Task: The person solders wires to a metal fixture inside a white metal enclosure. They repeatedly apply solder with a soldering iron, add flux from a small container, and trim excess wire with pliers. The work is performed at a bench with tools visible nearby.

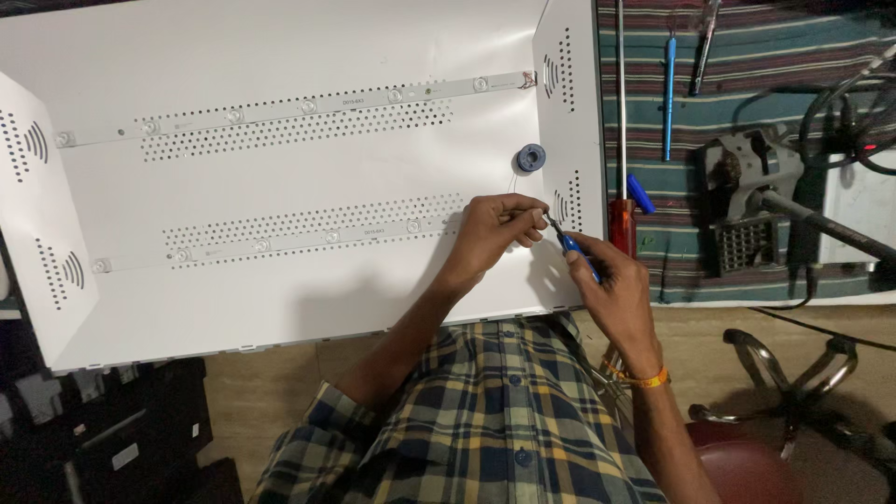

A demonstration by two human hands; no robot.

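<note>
A large white backlight panel (pixel 280 289) lies flat, with two light strips (pixel 308 105) (pixel 280 241) running across it. My left hand (pixel 493 231) rests on the right end of the lower strip, fingers pinched on something small that I cannot make out. My right hand (pixel 611 289) grips a blue-handled tool (pixel 574 250) whose tip meets the left hand's fingertips. A small blue spool of solder wire (pixel 530 157) sits on the panel just above my hands.
On a striped cloth (pixel 747 84) to the right lie a red-handled screwdriver (pixel 622 224), a blue pen-like tool (pixel 669 93) and a dark one (pixel 702 56). A soldering-iron stand (pixel 747 187) and cables sit further right. A stool (pixel 747 467) is at lower right.
</note>
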